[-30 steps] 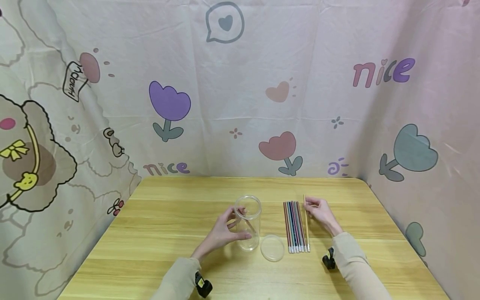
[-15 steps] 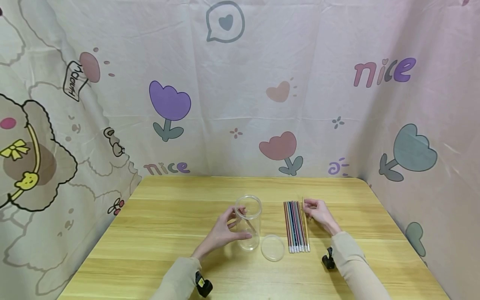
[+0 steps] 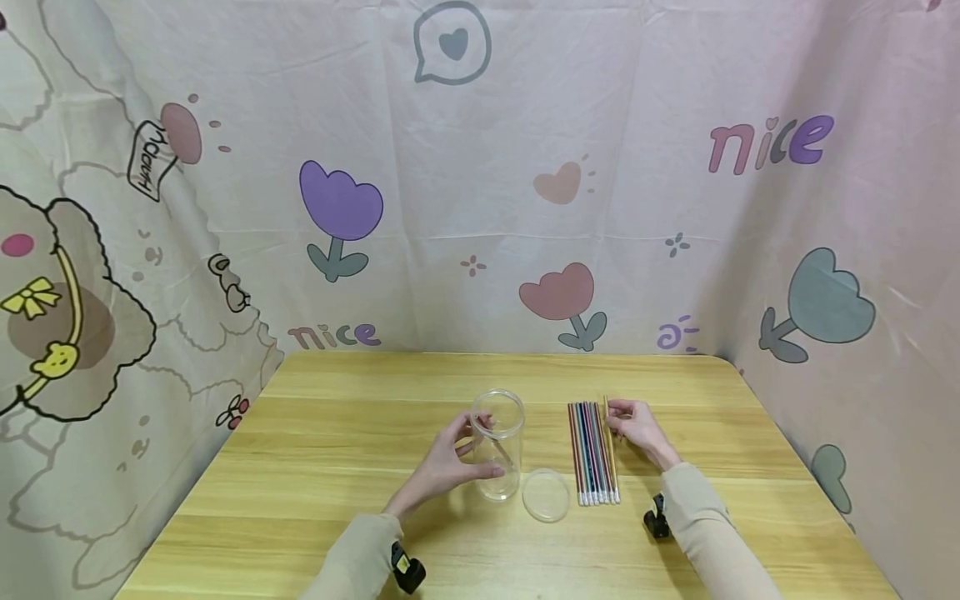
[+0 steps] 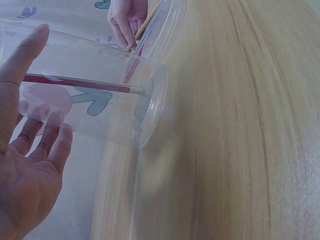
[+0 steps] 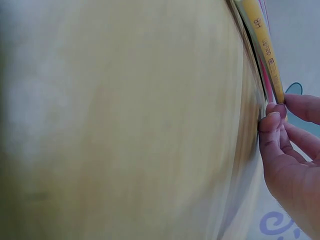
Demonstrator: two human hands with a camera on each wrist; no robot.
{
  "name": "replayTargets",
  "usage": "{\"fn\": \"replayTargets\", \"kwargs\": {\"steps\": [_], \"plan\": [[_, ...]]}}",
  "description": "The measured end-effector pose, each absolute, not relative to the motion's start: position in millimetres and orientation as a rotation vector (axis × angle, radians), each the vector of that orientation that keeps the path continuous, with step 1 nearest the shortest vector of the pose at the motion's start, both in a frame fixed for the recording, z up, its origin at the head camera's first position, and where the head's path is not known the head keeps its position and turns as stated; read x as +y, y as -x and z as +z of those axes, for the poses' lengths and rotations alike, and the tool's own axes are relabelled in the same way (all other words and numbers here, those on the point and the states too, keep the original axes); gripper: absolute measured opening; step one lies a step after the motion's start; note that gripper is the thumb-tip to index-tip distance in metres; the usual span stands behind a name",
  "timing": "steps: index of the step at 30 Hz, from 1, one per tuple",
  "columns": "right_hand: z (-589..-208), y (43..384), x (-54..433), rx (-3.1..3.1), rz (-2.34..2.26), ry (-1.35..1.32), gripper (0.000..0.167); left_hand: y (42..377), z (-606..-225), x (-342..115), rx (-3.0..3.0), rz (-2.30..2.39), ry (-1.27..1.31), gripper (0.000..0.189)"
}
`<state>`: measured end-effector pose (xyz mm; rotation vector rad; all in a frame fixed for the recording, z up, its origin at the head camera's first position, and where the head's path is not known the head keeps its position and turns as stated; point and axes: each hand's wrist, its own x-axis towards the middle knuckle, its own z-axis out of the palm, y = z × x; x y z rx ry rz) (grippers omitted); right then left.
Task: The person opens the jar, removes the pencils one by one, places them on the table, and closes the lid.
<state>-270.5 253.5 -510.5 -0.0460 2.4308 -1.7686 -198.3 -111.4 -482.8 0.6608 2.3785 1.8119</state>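
Note:
My left hand point(image 3: 441, 467) holds a clear cylindrical jar point(image 3: 504, 454) standing upright, thumb and fingers around its side. Inside the jar leans one dark red pencil point(image 4: 82, 83), its eraser end at the bottom. My right hand point(image 3: 639, 423) pinches the far end of a yellow pencil point(image 5: 267, 50) between thumb and fingers. That pencil lies at the right edge of a row of coloured pencils point(image 3: 587, 454), eraser ends toward me. The clear round lid point(image 3: 546, 495) lies flat between the jar and the row.
The wooden table point(image 3: 360, 417) carries all of these things. A patterned cloth point(image 3: 465, 208) hangs behind the table and along its sides. A small black camera point(image 3: 407, 572) sits on the left wrist and another black camera point(image 3: 657, 518) on the right.
The right hand has shifted slightly left with the yellow pencil, whose far end is now closer to the row. The left hand and jar have stayed in place.

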Motion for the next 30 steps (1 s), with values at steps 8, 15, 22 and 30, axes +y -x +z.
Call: {"fn": "replayTargets", "kwargs": {"steps": [8, 15, 22, 30], "plan": [[-509.1, 269.4, 252.3, 2.483, -1.71, 0.077, 0.054, 198.5, -483.0, -111.3, 2.379, 1.816, -0.665, 0.071], [-508.5, 268.3, 252.1, 2.498, -1.68, 0.079, 0.055, 198.8, -483.6, -111.5, 2.382, 1.815, -0.673, 0.071], [-507.8, 268.3, 250.9, 2.519, -1.651, 0.067, 0.056, 199.1, -484.2, -111.7, 2.383, 1.811, -0.673, 0.071], [-505.9, 266.2, 251.4, 2.497, -1.667, 0.07, 0.061, 199.1, -483.7, -111.8, 2.377, 1.813, -0.67, 0.071]]}}
